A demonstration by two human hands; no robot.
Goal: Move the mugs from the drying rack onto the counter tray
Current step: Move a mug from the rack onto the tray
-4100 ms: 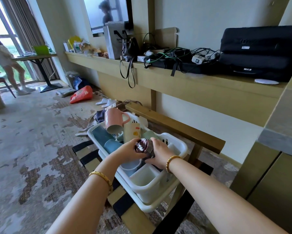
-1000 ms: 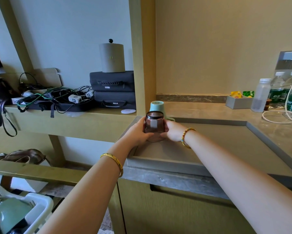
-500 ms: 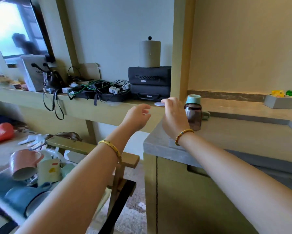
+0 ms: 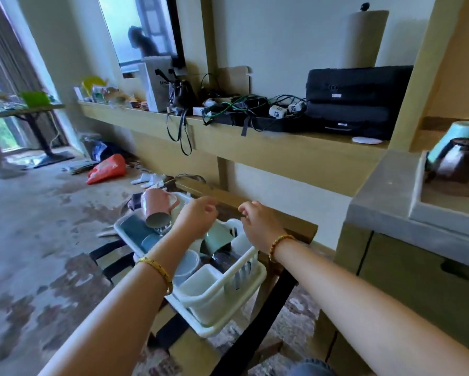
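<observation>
Head view, forward-down, close over the drying rack (image 4: 217, 294).

Gold bangle (image 4: 157, 270), perhaps beaded bracelet (image 4: 278, 244)

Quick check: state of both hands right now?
Left hand: open, fingers loosely curled, holding nothing, over the drying rack.
Right hand: open, holding nothing, above the mint mug.

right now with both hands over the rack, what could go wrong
The pale green ceramic mug lies tilted against other cups in the crowded white plastic drying rack; lifting it may jostle them. The pink ceramic mug is propped at an angle and could roll. The left hand and right hand hold nothing yet.
</observation>
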